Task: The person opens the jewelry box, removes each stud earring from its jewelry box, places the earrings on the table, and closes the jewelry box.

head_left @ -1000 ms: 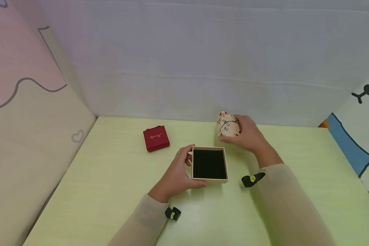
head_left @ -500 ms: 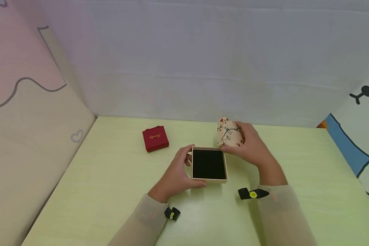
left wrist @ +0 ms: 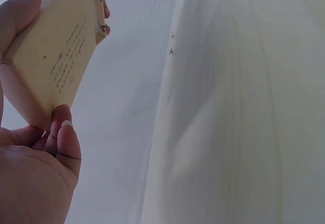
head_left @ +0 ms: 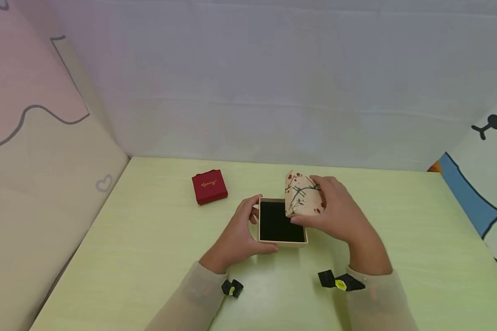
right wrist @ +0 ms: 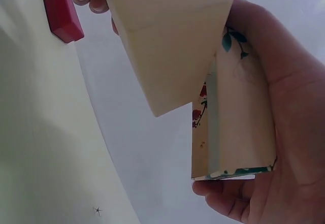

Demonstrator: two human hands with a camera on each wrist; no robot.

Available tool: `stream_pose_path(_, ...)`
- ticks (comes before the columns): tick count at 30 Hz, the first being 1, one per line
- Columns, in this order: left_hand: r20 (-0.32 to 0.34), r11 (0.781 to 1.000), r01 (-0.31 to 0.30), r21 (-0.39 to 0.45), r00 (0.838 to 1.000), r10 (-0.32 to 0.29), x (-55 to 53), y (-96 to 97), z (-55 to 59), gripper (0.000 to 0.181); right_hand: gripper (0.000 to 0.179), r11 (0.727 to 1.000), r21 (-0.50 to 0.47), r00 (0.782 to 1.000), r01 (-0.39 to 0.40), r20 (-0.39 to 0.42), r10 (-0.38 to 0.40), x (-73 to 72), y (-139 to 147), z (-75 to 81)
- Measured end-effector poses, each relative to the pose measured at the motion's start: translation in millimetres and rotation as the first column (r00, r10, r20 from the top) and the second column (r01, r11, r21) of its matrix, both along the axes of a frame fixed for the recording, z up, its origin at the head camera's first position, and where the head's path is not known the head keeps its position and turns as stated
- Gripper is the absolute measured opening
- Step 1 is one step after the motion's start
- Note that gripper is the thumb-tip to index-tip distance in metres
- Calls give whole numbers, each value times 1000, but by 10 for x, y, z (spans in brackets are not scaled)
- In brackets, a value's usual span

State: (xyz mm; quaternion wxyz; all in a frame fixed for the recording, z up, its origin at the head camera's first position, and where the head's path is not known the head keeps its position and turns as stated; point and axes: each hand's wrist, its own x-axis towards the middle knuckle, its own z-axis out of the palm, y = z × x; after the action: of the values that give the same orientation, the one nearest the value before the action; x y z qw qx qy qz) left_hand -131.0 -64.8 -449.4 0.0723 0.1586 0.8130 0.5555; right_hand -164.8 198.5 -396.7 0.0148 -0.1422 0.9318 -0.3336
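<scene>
My left hand grips a cream box base by its left side, thumb along the near wall. A black pad lines its inside. Printed writing covers the underside of the base, as the left wrist view shows. In my right hand is the box lid, cream with painted branches and red blossoms. The lid is tilted and hides the base's far right corner in the head view. From the right wrist view, the lid is hollow side toward the base; whether they touch I cannot tell.
A small red box with gold lettering lies on the pale green table, left of and beyond my left hand. A light cloth wall stands along the table's back edge. Printed cloth panels flank both sides.
My right hand has brought the lid nearer to me and slightly left, from behind the base to over its far right corner. My left hand, the base and the red box stay put.
</scene>
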Motion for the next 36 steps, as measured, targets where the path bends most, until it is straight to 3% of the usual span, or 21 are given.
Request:
stream_pose_path(19,7,1000,-11,12,1000,11,-10,15,-1,111,127,994,95,997,-60,-50,65,226,-243,201)
stream_pose_path(36,5,1000,-9,5,1000,9,-11,3,6,112,131,988,122,988,-94,-107,107,320,-412,177)
